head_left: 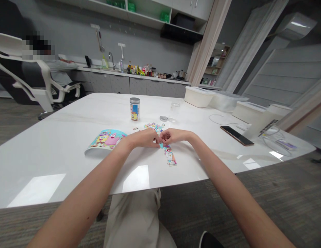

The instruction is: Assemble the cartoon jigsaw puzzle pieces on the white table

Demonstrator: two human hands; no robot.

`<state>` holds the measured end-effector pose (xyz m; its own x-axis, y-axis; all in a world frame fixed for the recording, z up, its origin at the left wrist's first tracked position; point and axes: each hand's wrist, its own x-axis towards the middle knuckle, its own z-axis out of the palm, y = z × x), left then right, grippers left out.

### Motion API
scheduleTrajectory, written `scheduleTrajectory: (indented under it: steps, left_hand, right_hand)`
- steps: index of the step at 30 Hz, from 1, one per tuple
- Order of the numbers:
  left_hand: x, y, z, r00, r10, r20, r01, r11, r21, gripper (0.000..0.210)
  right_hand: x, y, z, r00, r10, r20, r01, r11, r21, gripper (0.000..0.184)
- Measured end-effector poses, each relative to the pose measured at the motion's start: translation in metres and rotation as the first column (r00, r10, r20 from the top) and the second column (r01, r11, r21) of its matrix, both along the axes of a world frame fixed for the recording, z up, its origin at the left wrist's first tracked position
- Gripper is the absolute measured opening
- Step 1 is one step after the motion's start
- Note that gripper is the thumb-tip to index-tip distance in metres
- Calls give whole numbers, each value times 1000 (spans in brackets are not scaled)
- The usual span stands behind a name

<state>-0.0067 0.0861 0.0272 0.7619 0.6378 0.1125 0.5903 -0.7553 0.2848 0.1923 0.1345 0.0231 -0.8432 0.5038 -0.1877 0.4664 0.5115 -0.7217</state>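
My left hand (148, 137) and my right hand (173, 136) meet over the top end of a partly joined jigsaw puzzle (170, 156), a narrow cartoon strip lying flat on the table. The fingers of both are closed at its light-blue upper pieces. My right thumb and fingertips pinch there, while my left fingertips press against the blue edge; the exact piece between them is mostly hidden. Just beyond my hands spreads a pile of loose jigsaw pieces (153, 126). Left of my left hand lies a curled cartoon picture sheet (110, 137).
On the white table (64, 137), a lidded jar (134, 109) stands behind the pieces, near a metal lid (163, 118) and a clear container (175, 106). Rightward are a phone (236, 135), a cable and white bins (198, 96). A person (60, 70) sits far left.
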Motion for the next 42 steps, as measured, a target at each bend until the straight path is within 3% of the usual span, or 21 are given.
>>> scheduleTrajectory:
  steps: [9, 13, 15, 17, 20, 23, 28, 36, 42]
  left_hand:
    - [-2, -4, 7, 998, 48, -35, -47, 998, 35, 24]
    - [-13, 4, 6, 970, 241, -25, -237, 965, 117, 29]
    - [-24, 10, 4, 933, 352, -75, -330, 920, 211, 29]
    - [-34, 14, 2, 883, 432, -183, -387, 891, 237, 33]
    - [-44, 16, 2, 822, 482, -303, -441, 876, 198, 48]
    - [-45, 15, 5, 818, 460, -344, -438, 887, 146, 54]
    - [-39, 15, 6, 839, 419, -348, -411, 906, 102, 46]
    - [-38, 18, -3, 826, 476, -304, -466, 878, 109, 54]
    - [-40, 20, -9, 826, 489, -280, -475, 871, 121, 47]
  right_hand:
    - [0, -4, 3, 1000, -1, 9, 1, 1000, -4, 19]
    - [3, -5, 9, 996, 1, -88, 4, 999, 54, 17]
    - [7, -2, 10, 988, -60, -144, 77, 991, 111, 18]
    - [11, 4, 7, 968, -193, -159, 224, 950, 216, 20]
    - [17, 14, -3, 898, -415, -146, 436, 795, 422, 32]
    - [21, 21, -13, 899, -437, -27, 391, 774, 499, 41]
    - [14, 22, -21, 920, -382, -90, 358, 724, 590, 19]
    - [4, 28, -31, 906, -370, -206, 420, 720, 553, 19]
    - [5, 30, -39, 875, -409, -258, 483, 759, 436, 30]
